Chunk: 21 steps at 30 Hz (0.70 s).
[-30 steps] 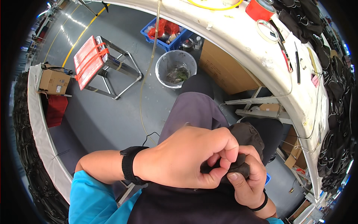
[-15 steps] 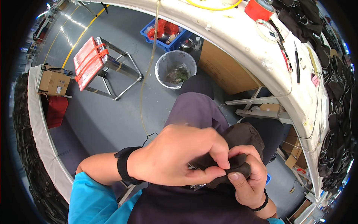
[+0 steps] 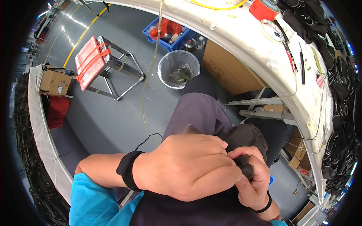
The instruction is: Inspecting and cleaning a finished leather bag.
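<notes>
A dark brown fabric piece (image 3: 247,139) lies bunched over my lap and runs into both hands. My left hand (image 3: 186,167), with a black band on the wrist, shows its back and is closed around part of the cloth; a small dark tip pokes out above its knuckles. Its fingertips are mostly hidden. Close beside it, my right hand (image 3: 256,180) pinches a fold of the same fabric between thumb and fingers. The two hands touch or nearly touch, and they cover the middle of the piece.
To the right curves a white worktable (image 3: 264,60) with red tape (image 3: 264,9), a tape ring (image 3: 271,31), a black pen-like tool (image 3: 302,66) and piles of black items (image 3: 339,98). On the floor stand a bucket (image 3: 162,75), a blue crate (image 3: 173,46) and a red-topped stool (image 3: 88,62).
My left hand has turned over from a thumb-and-finger pinch to a closed grip, back upward, and shifted slightly down. My right hand stays in place on the fabric.
</notes>
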Motion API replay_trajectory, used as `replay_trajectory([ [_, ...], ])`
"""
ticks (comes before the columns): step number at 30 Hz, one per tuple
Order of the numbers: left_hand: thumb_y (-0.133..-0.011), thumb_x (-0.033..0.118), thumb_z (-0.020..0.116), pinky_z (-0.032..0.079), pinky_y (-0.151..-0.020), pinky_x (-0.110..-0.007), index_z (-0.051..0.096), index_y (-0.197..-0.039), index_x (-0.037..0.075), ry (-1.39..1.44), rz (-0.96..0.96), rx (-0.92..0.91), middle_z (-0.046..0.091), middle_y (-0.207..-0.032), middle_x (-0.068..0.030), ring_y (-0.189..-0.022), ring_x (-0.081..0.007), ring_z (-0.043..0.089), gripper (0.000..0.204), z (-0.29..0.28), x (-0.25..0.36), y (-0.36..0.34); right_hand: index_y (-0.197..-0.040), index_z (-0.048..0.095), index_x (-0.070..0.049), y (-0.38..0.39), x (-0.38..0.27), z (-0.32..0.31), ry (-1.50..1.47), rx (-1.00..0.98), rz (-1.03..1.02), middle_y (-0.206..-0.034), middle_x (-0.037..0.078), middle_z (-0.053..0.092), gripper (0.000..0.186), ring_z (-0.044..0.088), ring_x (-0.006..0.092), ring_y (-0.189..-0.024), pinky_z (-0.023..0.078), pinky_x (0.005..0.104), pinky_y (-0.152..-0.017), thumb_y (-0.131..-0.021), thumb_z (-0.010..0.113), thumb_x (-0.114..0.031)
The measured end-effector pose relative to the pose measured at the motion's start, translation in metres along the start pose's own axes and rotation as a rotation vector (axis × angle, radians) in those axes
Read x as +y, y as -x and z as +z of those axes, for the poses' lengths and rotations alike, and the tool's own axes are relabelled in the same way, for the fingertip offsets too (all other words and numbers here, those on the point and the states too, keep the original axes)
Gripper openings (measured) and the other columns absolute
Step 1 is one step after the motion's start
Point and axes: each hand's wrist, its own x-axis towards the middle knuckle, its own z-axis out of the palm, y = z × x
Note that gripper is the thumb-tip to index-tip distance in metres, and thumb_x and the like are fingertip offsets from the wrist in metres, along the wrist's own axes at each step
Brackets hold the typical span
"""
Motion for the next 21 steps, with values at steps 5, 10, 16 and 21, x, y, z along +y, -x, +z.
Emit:
replay_trajectory([
  [5, -0.068, 0.0, 0.072, 0.049, -0.052, -0.027, 0.06, -0.079, 0.006, -0.023, -0.068, -0.034, 0.063, -0.069, 0.0001, -0.053, -0.0146, 0.057, 0.018, 0.0063, -0.0042, -0.0007, -0.08, 0.056, 0.004, 0.0005, -0.002, 0.0014, -0.009, 0.034, 0.041, -0.104, 0.018, 0.061, 0.021, 0.059, 0.0235, -0.089, 0.047, 0.031, -0.077, -0.082, 0.071, -0.011],
  [10, -0.069, 0.0, 0.074, 0.033, -0.042, -0.022, 0.051, -0.091, 0.009, 0.499, -0.443, -0.145, 0.062, -0.074, 0.005, -0.044, -0.0067, 0.039, 0.033, 0.0051, -0.0088, -0.0017, -0.08, 0.056, 0.004, 0.002, 0.0001, -0.0004, -0.038, 0.028, 0.058, -0.104, 0.018, 0.061, 0.021, 0.059, 0.0228, -0.087, 0.047, 0.0307, -0.075, -0.082, 0.071, -0.012],
  [16, -0.07, 0.001, 0.074, 0.029, -0.044, -0.019, 0.046, -0.102, 0.008, 0.716, -0.647, -0.256, 0.064, -0.081, 0.0055, -0.047, -0.0018, 0.032, 0.042, 0.0016, -0.0089, 0.0015, -0.08, 0.056, 0.003, 0.0009, 0.0002, 0.0002, -0.032, 0.016, 0.055, -0.106, 0.018, 0.06, 0.022, 0.059, 0.0226, -0.088, 0.047, 0.0306, -0.075, -0.083, 0.071, -0.013],
  [21, -0.072, -0.001, 0.072, 0.029, -0.046, -0.017, 0.045, -0.101, 0.007, 0.926, -0.758, -0.219, 0.065, -0.086, 0.0033, -0.05, -0.0001, 0.03, 0.041, 0.0012, -0.008, 0.004, -0.081, 0.057, 0.004, 0.0001, -0.001, 0.0009, -0.036, 0.016, 0.063, -0.105, 0.018, 0.06, 0.022, 0.059, 0.023, -0.088, 0.047, 0.0307, -0.076, -0.083, 0.07, -0.013],
])
